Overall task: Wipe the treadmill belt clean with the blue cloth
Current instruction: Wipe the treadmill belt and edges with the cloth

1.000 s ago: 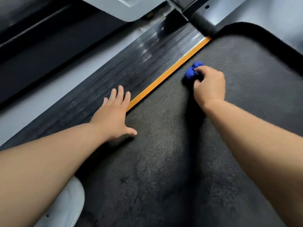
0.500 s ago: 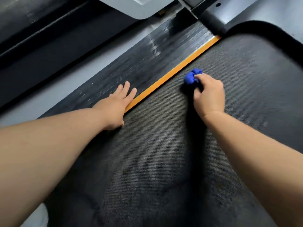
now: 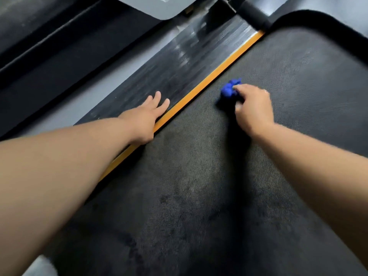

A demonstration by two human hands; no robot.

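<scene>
The treadmill belt (image 3: 199,186) is dark grey with a woven texture and fills the middle and right of the head view. A bunched blue cloth (image 3: 229,90) lies on the belt near its left edge. My right hand (image 3: 253,108) grips the cloth from behind, fingers curled over it, and presses it on the belt. My left hand (image 3: 147,116) rests flat with straight fingers on the black side rail (image 3: 159,80), its heel over the orange strip (image 3: 209,80).
An orange strip runs along the belt's left edge beside the ribbed black rail. A grey floor band (image 3: 99,76) lies left of the rail. The black front housing (image 3: 328,24) curves round the belt's far end. Darker smudges (image 3: 169,198) mark the near belt.
My left hand slid forward along the rail and off the belt. My right hand with the cloth shifted a little toward me and away from the orange strip.
</scene>
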